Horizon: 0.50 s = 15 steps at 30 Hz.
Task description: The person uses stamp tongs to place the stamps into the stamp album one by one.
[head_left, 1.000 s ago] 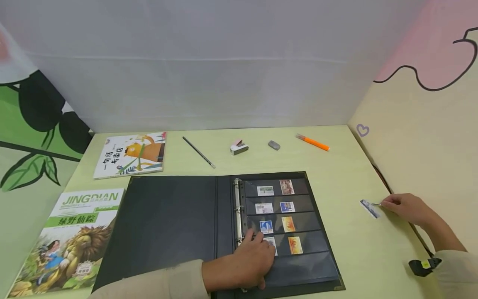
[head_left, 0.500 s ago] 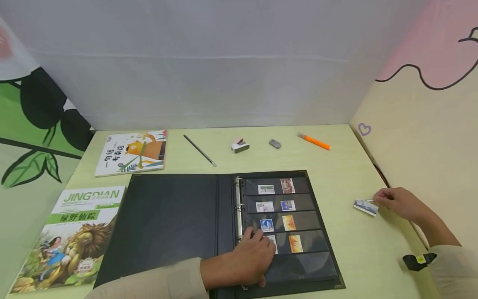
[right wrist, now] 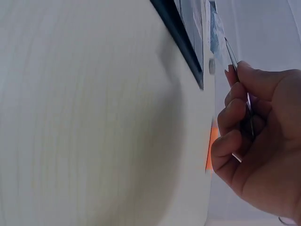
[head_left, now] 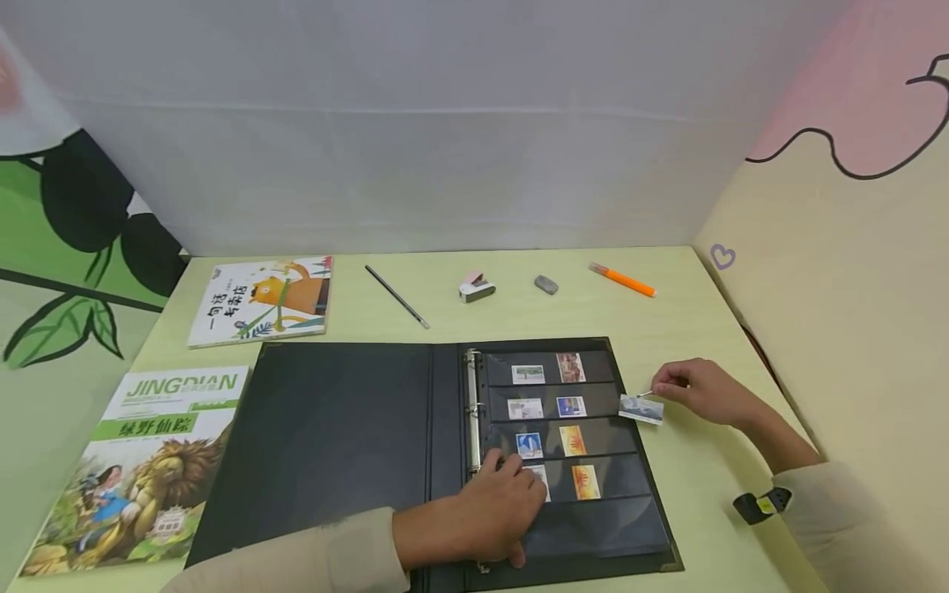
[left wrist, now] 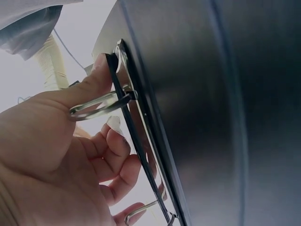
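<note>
A black ring-bound stamp album [head_left: 341, 436] lies spread on the table. Its right page carries several stamps [head_left: 572, 441] in clear strip pockets, and the lowest strip shows none. My left hand [head_left: 500, 506] rests on that page near the metal rings [head_left: 474, 412], partly covering one stamp. In the left wrist view, the thumb and loosely bent fingers [left wrist: 117, 146] touch the page beside the rings. My right hand [head_left: 704, 391] pinches metal tweezers [right wrist: 231, 52]. From their tip hangs a grey-blue stamp [head_left: 641, 410], above the album's right edge.
Two picture books, one upper [head_left: 259, 301] and one lower [head_left: 141, 469], lie left of the album. Behind it are a pencil [head_left: 396, 296], a small stapler [head_left: 476, 288], a grey eraser [head_left: 546, 285] and an orange marker [head_left: 624, 280]. A wall [head_left: 830, 313] borders the table's right.
My right hand has carried the stamp in the tweezers leftward, from the table's right side to the album's right edge. The left hand has stayed in place on the page.
</note>
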Motion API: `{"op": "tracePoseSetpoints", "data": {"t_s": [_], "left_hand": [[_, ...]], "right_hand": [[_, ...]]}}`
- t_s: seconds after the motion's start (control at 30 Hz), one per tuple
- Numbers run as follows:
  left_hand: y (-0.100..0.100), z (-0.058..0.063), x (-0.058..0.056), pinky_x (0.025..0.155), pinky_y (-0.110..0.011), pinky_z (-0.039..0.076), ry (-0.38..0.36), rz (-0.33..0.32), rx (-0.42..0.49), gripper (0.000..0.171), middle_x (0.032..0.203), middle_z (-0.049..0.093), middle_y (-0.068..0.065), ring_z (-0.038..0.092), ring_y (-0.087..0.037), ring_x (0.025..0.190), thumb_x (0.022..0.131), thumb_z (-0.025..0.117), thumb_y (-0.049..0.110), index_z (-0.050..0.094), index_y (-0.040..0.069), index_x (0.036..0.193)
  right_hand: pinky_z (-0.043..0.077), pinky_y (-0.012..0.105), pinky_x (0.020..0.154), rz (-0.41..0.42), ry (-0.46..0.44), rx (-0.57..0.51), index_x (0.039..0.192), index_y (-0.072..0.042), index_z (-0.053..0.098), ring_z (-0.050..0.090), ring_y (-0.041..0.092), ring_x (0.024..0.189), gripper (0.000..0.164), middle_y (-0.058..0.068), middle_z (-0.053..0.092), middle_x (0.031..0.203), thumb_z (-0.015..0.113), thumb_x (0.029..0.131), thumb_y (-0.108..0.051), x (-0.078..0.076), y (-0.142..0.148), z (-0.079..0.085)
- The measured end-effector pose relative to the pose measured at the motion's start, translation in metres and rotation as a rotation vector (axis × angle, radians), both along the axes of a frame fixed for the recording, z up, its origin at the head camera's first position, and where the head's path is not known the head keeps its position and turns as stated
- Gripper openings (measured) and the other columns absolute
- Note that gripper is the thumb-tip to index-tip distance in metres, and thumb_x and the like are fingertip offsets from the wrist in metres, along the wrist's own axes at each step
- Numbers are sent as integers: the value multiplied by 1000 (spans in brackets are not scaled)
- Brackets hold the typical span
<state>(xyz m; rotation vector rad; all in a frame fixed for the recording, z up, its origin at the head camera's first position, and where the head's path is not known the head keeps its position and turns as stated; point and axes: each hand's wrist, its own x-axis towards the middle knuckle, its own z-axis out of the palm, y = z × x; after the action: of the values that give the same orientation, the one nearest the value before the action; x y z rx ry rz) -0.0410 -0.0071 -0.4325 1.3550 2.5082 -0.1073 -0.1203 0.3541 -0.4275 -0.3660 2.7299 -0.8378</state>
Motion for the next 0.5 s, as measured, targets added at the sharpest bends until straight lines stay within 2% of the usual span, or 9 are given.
{"op": "tracePoseSetpoints", "data": {"t_s": [0.23,0.5], "left_hand": [[0,-1,-2,95,-40,33,17,-27,-1,66,109,59,12,44,-10,100,65,76,65,55,25,114],[0,-1,-1,95,-39,33,16,-13,-26,66,108,59,12,43,-10,100,63,76,66,55,25,110]], "right_hand": [[39,22,60,168,-51,-30,85,-23,67,47,5,66,9,-9,56,74,62,93,-22,-1,-59,-3],[43,20,62,322,-104,-24,83,-27,68,51,1,66,10,-15,61,74,64,91,-24,12,-107,-11]]}}
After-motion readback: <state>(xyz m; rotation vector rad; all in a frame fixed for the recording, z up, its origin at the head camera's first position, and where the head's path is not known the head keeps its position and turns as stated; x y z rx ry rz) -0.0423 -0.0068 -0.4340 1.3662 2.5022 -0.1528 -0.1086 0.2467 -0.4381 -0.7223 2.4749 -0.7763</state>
